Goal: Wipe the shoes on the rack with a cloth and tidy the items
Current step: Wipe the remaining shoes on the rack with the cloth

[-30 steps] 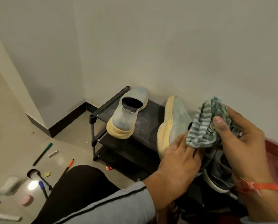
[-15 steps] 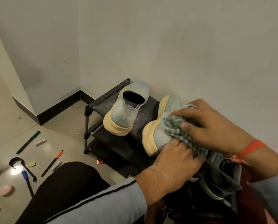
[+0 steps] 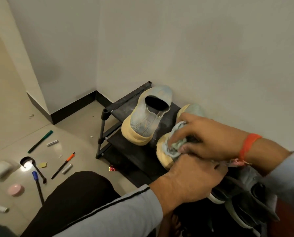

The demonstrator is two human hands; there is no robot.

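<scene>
Right hand [image 3: 209, 139], orange thread on the wrist, is clutching a crumpled green-and-white striped cloth [image 3: 177, 142] and pressing it onto the side of a pale blue knit sneaker with a yellow sole [image 3: 165, 151], which is lying tilted on its side on the top shelf of the low black metal shoe rack [image 3: 125, 108]. Left hand [image 3: 189, 178], in a grey sleeve, is gripping that same sneaker from below, fingers curled round it. A matching second pale blue sneaker [image 3: 146, 117] is standing upright just beside it on the same shelf, heel toward the camera. Dark shoes [image 3: 248, 194] are sitting under the hands at right. On the tiled floor [image 3: 14, 117] at left, a green marker [image 3: 40, 141], an orange-capped pen [image 3: 63, 165], a blue-capped pen [image 3: 37, 185] and a pink round case [image 3: 16, 190] are lying scattered.
</scene>
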